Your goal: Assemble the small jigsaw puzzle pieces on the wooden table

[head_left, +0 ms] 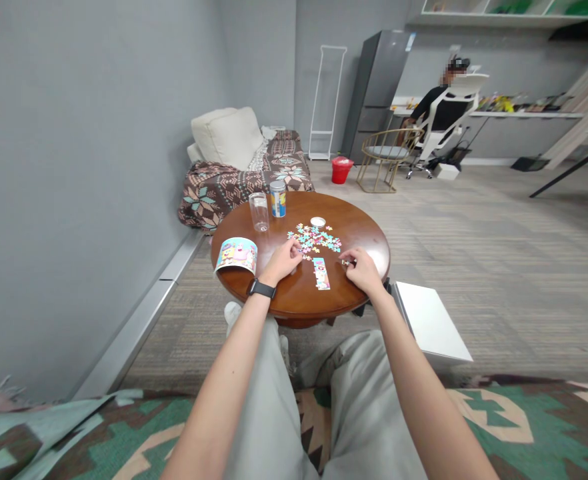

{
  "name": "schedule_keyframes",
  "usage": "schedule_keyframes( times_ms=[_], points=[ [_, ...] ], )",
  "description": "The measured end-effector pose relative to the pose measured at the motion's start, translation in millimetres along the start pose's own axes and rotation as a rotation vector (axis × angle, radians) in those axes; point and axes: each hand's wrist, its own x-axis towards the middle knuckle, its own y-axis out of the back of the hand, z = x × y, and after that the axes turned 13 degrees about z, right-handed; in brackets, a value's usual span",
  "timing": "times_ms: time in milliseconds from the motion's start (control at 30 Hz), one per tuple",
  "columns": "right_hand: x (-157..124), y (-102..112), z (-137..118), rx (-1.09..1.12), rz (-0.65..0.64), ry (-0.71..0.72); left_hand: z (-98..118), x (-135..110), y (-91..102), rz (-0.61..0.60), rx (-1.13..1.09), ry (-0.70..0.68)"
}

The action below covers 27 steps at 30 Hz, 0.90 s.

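A loose heap of small colourful jigsaw pieces (320, 238) lies on the round brown table (294, 293). In front of it is a joined strip of jigsaw pieces (321, 274), upright in view. My left hand (285, 259), with a black band at the wrist, rests at the heap's left edge, its fingers curled together; what they hold, if anything, is too small to make out. To the right of the strip, my right hand (361, 268) is closed with a light jigsaw piece (346, 262) at its fingertips. A curved picture sheet (237, 255) with cartoon figures stands at the left.
A clear glass (259, 212) and a blue tin (278, 199) stand at the table's back left. A round white lid (318, 221) lies behind the heap. Beside the table's right edge is a white box (430, 317). A person (437, 107) sits far back right.
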Motion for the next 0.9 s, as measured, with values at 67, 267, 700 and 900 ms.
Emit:
schedule_keyframes(
  times_ms=[67,267,700,900],
  points=[
    [0.5,1.1,-0.8,0.013,-0.012,0.003,-1.0,0.3,-0.2,-0.004,-0.003,-0.001],
    [0.6,2.4,0.2,0.077,-0.054,0.045,-2.0,0.6,-0.5,0.002,0.007,0.002],
    [2.8,6.1,2.4,0.156,-0.090,0.016,-5.1,0.1,-2.2,0.012,-0.021,-0.005],
    [0.9,6.0,-2.2,0.195,-0.103,-0.041,3.9,-1.3,1.5,0.019,-0.050,-0.038]
  ],
)
